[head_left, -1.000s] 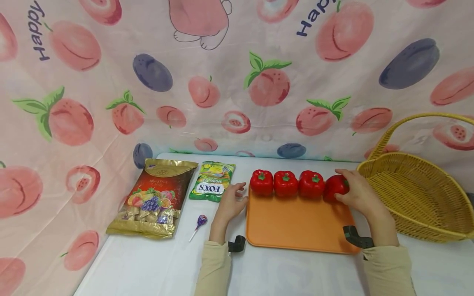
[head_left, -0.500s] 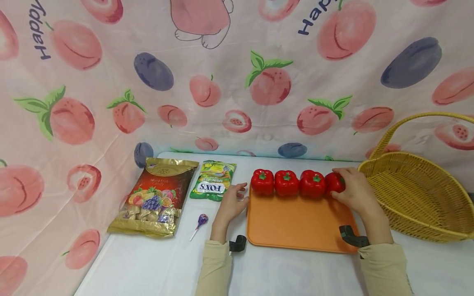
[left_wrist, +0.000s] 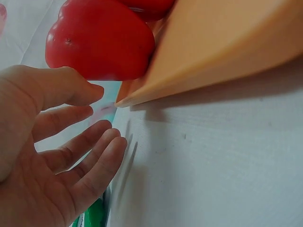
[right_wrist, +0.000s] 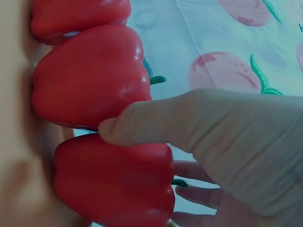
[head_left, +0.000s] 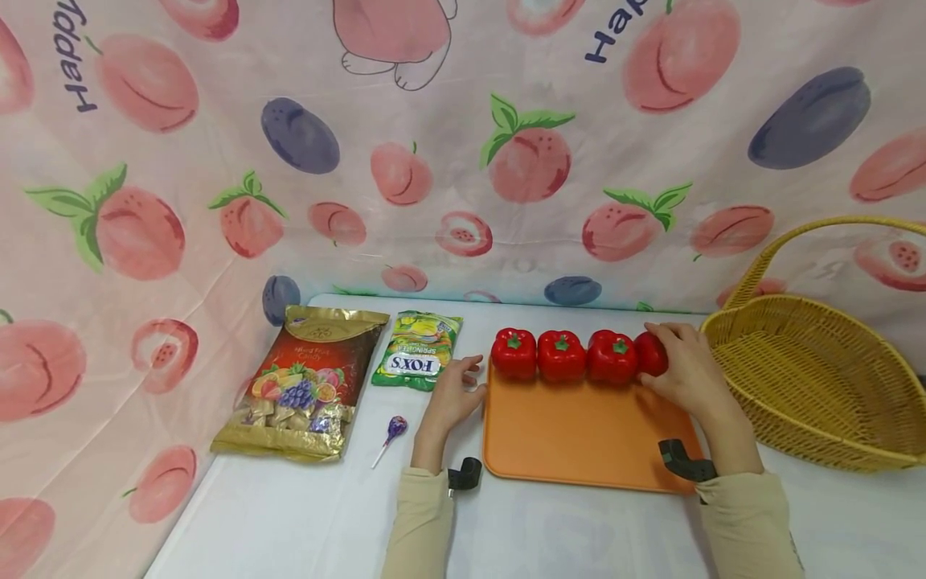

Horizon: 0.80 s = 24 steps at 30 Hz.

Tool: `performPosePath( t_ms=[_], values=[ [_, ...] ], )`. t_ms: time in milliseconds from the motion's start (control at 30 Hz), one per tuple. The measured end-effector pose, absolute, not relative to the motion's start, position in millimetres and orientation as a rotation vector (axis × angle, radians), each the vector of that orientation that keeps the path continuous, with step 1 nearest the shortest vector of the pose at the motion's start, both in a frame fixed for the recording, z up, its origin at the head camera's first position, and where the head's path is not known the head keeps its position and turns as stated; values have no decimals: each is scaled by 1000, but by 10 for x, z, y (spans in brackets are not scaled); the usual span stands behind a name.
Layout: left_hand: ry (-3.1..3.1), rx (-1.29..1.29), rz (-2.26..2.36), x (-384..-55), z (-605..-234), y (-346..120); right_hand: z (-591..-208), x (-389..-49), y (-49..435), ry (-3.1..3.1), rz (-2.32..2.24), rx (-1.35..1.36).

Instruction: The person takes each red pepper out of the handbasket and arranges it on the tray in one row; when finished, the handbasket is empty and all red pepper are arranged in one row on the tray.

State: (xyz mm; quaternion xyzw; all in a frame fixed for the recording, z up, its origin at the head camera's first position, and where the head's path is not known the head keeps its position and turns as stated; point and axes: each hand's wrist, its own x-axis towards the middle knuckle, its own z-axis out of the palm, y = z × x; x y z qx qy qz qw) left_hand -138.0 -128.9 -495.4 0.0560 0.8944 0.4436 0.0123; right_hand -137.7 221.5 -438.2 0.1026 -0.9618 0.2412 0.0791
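Note:
A row of red bell peppers lines the far edge of an orange tray (head_left: 579, 438): the left one (head_left: 514, 358), a second one (head_left: 561, 360) and a third one (head_left: 611, 362). My right hand (head_left: 693, 376) holds the rightmost bell pepper (head_left: 651, 354), partly covered by the hand, close against its neighbour. In the right wrist view the thumb lies over this bell pepper (right_wrist: 111, 177), with fingers behind its green stem. At the tray's left edge, my left hand (head_left: 452, 394) holds nothing, fingers apart and slightly bent near the left bell pepper (left_wrist: 102, 42).
A yellow wicker basket (head_left: 817, 386) with a tall handle stands right of the tray. Left of my left hand lie a green Fox's candy bag (head_left: 415, 350), a purple-wrapped lollipop (head_left: 395, 428) and a large red-and-gold candy bag (head_left: 307, 378). Fruit-printed cloth (head_left: 405, 233) rises behind.
My right hand has moved left with the rightmost bell pepper, which has come up beside the others and turned more upright. The left hand has stayed in place.

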Motion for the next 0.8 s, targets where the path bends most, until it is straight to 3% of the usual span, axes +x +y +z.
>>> performPosePath(
  t_ms=[367, 800],
  values=[
    [2791, 176, 1394, -1382, -4971, -1286, -4343, -1374, 2309, -2923, 788, 308],
    [2787, 167, 1393, -1373, -4947, -1281, -4343, -1345, 2355, -2870, 652, 110]
  ],
)
